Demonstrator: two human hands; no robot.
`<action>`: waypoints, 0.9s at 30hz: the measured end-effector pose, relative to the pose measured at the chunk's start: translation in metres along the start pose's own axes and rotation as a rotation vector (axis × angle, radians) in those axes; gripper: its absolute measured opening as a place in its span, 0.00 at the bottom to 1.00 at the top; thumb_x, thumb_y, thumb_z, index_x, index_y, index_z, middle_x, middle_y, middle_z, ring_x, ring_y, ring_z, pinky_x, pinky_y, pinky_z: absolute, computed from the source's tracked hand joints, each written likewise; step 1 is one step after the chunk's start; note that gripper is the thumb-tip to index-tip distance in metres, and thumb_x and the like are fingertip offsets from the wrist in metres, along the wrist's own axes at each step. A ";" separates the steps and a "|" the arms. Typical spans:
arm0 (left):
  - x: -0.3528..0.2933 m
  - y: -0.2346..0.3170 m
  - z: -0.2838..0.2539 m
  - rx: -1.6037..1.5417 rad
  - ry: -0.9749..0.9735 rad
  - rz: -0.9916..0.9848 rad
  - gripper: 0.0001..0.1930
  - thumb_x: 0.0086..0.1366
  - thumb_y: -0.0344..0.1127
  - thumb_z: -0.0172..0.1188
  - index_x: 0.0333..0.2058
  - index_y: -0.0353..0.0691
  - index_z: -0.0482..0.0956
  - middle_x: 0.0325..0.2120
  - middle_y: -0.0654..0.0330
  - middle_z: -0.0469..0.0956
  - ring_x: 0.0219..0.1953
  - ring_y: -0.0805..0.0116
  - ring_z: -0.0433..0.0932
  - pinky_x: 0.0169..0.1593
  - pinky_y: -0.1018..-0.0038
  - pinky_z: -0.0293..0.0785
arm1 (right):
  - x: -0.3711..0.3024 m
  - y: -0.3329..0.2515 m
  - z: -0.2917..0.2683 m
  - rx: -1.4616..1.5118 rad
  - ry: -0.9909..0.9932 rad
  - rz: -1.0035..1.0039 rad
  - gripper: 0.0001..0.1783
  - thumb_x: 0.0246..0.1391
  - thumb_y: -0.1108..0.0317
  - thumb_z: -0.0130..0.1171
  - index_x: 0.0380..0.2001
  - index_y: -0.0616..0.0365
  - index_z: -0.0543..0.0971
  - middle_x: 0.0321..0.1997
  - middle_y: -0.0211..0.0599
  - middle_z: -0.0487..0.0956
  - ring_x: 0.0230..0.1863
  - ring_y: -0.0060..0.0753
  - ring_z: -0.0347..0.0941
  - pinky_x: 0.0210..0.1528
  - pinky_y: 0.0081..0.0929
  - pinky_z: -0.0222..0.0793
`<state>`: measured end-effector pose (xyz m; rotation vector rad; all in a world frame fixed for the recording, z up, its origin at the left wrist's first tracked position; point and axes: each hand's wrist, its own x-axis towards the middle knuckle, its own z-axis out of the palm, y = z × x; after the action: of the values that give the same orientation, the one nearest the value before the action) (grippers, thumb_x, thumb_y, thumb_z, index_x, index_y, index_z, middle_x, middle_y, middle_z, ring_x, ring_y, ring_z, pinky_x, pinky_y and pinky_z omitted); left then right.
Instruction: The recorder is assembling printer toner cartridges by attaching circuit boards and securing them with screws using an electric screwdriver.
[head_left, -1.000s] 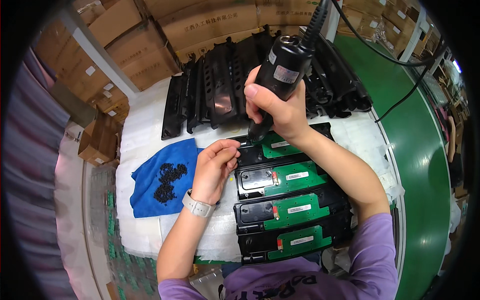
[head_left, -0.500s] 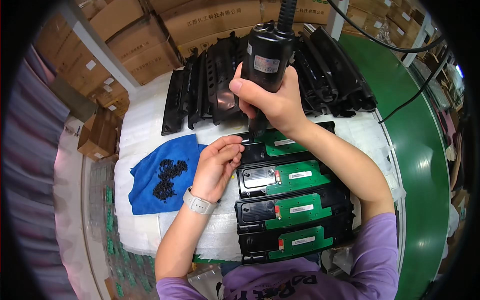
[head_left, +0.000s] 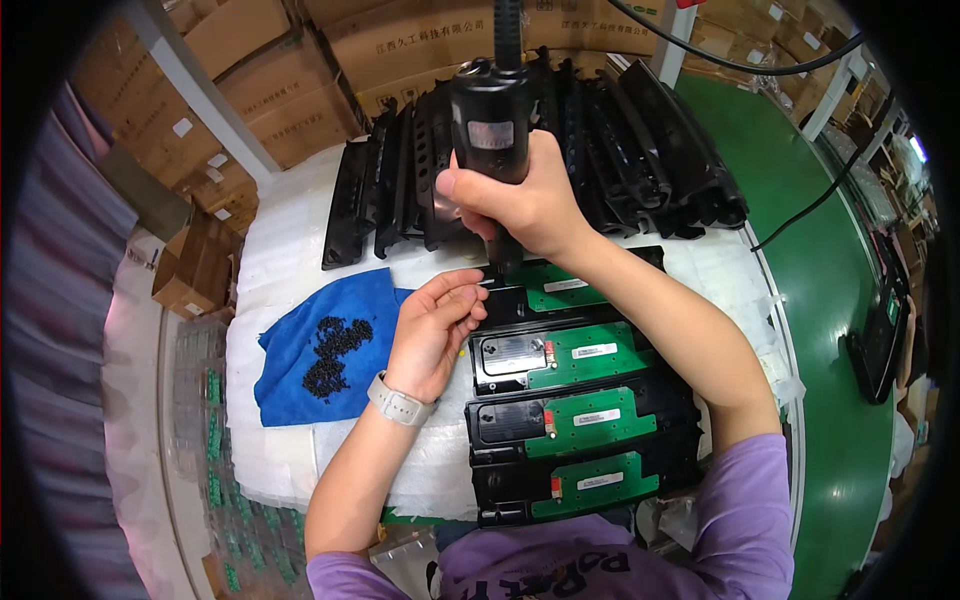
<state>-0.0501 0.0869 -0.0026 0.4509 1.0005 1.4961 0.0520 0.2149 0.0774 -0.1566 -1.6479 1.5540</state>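
Note:
My right hand [head_left: 530,200] is closed round a black electric screwdriver [head_left: 490,115], held upright with its tip down at the left part of the farthest black panel. Beside that tip is my left hand [head_left: 435,325], thumb and fingers pinched together at the panel's left edge; anything between them is too small to make out. Several black plastic panels [head_left: 508,422] lie in a column, each carrying a green circuit board [head_left: 600,420] with a white label. To the left, a pile of small black screws [head_left: 335,350] rests on a blue cloth [head_left: 290,375].
Long black plastic parts [head_left: 400,180] stand in a row behind the panels. White foam sheeting [head_left: 285,240] covers the table. At the right runs a green surface [head_left: 825,430] with a dark panel [head_left: 875,345] on it. A black cable [head_left: 830,205] hangs there; cardboard boxes [head_left: 420,45] are stacked behind.
My right hand and the screwdriver have shifted left, and the screwdriver is more upright. My left hand stays nearly still. A dark panel has appeared on the green surface at the right.

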 end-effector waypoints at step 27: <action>-0.012 0.002 0.012 -0.036 -0.031 0.060 0.10 0.64 0.28 0.54 0.43 0.31 0.73 0.30 0.61 0.75 0.27 0.79 0.72 0.33 0.84 0.71 | -0.049 -0.064 -0.028 0.290 0.004 -0.122 0.16 0.52 0.56 0.51 0.35 0.58 0.67 0.17 0.26 0.63 0.12 0.20 0.59 0.23 0.24 0.63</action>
<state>-0.0394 0.0797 0.0085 0.4810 0.9416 1.5540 0.1294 0.1929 0.1064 0.0931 -1.3837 1.6751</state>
